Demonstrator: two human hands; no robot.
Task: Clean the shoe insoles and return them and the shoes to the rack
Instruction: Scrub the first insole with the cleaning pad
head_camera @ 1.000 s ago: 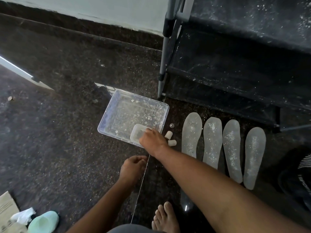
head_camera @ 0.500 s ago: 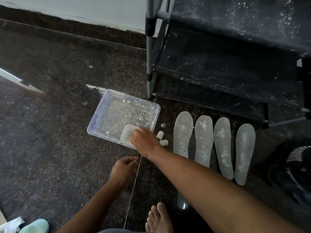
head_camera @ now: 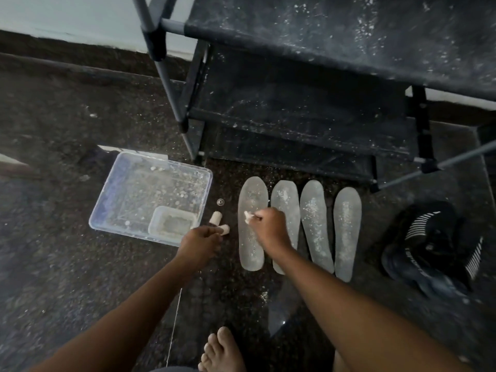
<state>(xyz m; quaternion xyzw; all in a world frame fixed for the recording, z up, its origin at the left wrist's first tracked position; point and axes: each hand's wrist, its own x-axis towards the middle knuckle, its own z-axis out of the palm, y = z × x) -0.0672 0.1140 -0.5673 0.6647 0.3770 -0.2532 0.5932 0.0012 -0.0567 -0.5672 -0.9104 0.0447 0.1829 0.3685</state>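
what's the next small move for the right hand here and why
Probably press the small white wad in the right hand onto the leftmost translucent grey insole and rub along it: the wad sits over that insole, which looks speckled.

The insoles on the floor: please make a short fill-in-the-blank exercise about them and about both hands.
1. ____ insoles lie side by side on the floor in front of the rack.
2. The right hand holds a small white piece over the ____ insole of the row.
3. The small container sits inside the clear ____.
4. The left hand is beside two small ____ cylinders.

Missing words: Four; leftmost; tray; white
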